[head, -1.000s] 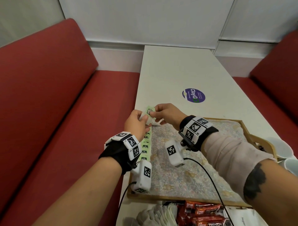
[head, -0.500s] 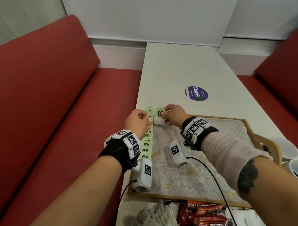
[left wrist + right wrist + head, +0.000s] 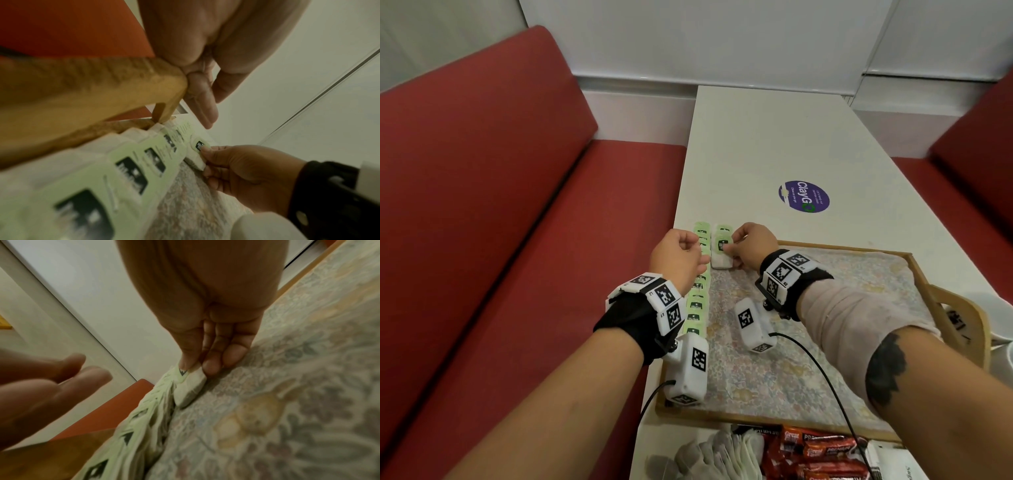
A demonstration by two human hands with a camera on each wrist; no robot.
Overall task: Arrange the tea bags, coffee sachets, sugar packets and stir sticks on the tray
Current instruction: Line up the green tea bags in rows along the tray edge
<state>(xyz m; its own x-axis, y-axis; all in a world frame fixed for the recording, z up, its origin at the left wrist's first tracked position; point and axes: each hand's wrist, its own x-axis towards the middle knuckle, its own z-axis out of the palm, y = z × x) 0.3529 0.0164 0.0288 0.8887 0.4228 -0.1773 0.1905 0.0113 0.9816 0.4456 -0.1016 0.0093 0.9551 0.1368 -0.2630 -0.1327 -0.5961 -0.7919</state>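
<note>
Since a second ago the tea bag (image 3: 720,250) has come down from mid-air, where both hands held it, to the tray's far-left corner, starting a second column beside the row of tea bags (image 3: 697,301). Only the right hand (image 3: 751,245) pinches it now, thumb on its green label and fingers beneath. The left hand (image 3: 678,255) has let go and hangs over the row with its fingers loosely curled, holding nothing.

A long white bench (image 3: 774,144) runs away towards a pale panelled wall, with one red padded seat (image 3: 493,212) on each side and one round purple sticker (image 3: 804,196) on its top. One wooden tray (image 3: 959,308), lined with a flowered cloth (image 3: 791,370), sits at the near end. The row along its left rim is overlapped and partly hidden, so no sure count is possible. A second tea bag (image 3: 723,229) lies just beyond the held one. In front of the tray lie a heap of grey-white tea bags (image 3: 719,452) and several red coffee sachets (image 3: 822,455); their number cannot be told.
</note>
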